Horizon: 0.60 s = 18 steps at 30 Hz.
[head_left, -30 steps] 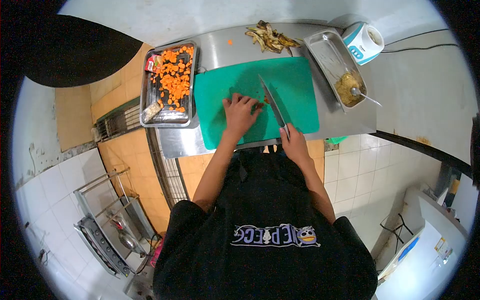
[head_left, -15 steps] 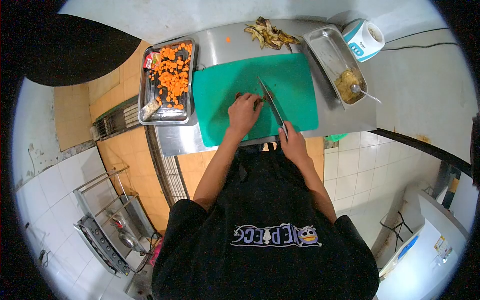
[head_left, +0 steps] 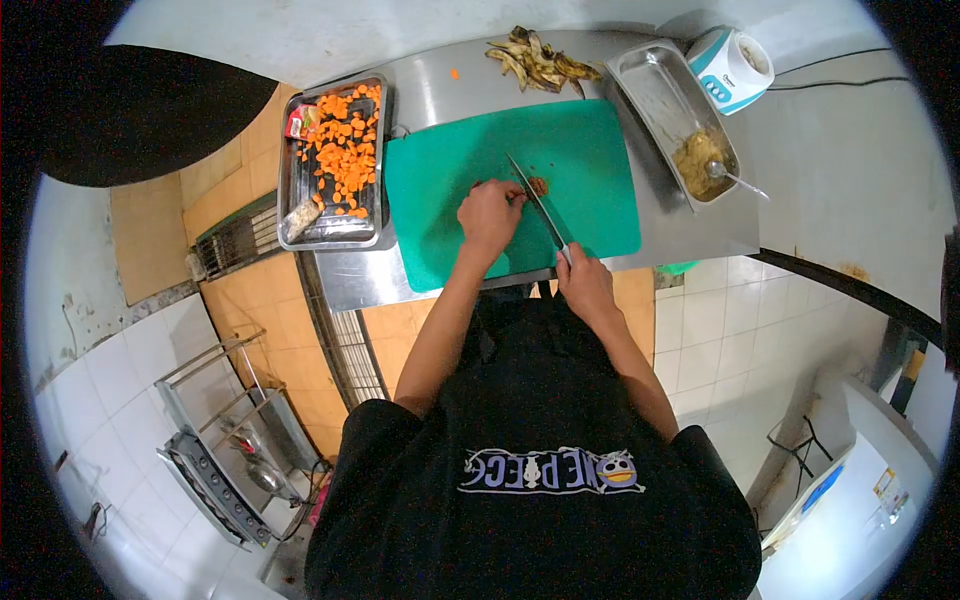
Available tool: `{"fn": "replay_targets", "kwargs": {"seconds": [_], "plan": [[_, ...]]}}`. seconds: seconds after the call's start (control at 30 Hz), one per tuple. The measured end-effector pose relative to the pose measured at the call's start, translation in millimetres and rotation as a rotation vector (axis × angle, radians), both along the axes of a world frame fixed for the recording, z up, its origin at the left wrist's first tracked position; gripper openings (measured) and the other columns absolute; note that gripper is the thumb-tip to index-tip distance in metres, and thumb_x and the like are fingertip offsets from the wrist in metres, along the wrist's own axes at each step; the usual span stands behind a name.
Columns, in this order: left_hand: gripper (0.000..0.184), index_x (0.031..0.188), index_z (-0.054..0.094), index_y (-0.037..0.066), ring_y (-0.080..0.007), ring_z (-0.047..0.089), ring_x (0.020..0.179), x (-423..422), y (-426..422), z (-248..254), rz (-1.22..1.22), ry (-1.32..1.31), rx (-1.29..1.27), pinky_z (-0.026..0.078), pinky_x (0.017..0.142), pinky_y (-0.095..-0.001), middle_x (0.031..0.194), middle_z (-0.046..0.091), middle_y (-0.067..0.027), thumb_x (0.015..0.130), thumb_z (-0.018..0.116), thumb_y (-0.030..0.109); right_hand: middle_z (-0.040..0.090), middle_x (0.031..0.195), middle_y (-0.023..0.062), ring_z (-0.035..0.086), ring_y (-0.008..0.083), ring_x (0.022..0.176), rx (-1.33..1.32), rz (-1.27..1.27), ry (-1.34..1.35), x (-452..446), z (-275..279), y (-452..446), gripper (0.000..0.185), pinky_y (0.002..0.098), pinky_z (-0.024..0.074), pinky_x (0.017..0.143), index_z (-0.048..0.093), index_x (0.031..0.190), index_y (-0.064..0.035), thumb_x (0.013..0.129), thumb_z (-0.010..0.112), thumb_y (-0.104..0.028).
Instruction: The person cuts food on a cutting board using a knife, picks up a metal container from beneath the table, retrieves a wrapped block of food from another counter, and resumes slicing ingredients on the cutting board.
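A green cutting board [head_left: 440, 245] lies in front of me. My right hand [head_left: 587, 285] is closed around the handle of a kitchen knife [head_left: 536, 200], whose blade points away and to the left over the board. Left of the blade, the curled fingers of my left hand [head_left: 489, 215] press on a reddish-brown piece of food [head_left: 477, 184]. Most of that piece is hidden under the fingers, so its kind cannot be made out. Small reddish-brown chopped bits [head_left: 540, 186] lie just right of the blade.
On the left is a metal tray [head_left: 283, 200] holding orange carrot pieces [head_left: 345, 150] and a red packet [head_left: 296, 123]. Dark peels [head_left: 540, 62] lie behind the board. To the right are a metal pan [head_left: 640, 100] with yellowish mash [head_left: 697, 160] and a spoon, plus a white-and-teal appliance [head_left: 730, 75].
The knife tip has shifted slightly left, closer to my left hand. The chopped bits right of the blade now show more plainly. My left hand stays nearly in place.
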<state>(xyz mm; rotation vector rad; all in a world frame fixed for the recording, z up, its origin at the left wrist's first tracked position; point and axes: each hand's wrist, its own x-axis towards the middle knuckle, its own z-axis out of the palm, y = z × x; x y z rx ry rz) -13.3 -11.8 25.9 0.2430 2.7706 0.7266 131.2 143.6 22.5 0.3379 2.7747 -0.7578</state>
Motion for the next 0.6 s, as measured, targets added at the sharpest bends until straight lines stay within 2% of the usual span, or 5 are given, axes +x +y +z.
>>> {"fn": "replay_targets", "kwargs": {"seconds": [0.17,0.6], "plan": [[0.021,0.096,0.081,0.02,-0.0362,0.072,0.085,-1.3,-1.5,-8.2,0.087,-0.055,0.097,0.057,0.072,-0.0479,0.095,0.075,-0.0127,0.083,0.079,0.036,0.068,0.073,0.0252,0.068,0.0464,0.068,-0.008,0.002,0.001,-0.5,0.4,0.0,0.033,0.0583,0.0542,0.061,0.057,0.101,-0.0043,0.103,0.053,-0.036],[0.028,0.097,0.082,0.019,-0.036,0.072,0.082,-4.8,-6.1,-11.5,0.08,-0.094,0.12,0.057,0.074,-0.0463,0.091,0.076,-0.0135,0.082,0.079,0.043,0.067,0.07,0.0237,0.068,0.0446,0.065,0.032,0.046,-0.014,-1.1,4.0,-2.3,0.029,0.0563,0.0541,0.058,0.057,0.104,-0.0037,0.104,0.053,-0.032]]}}
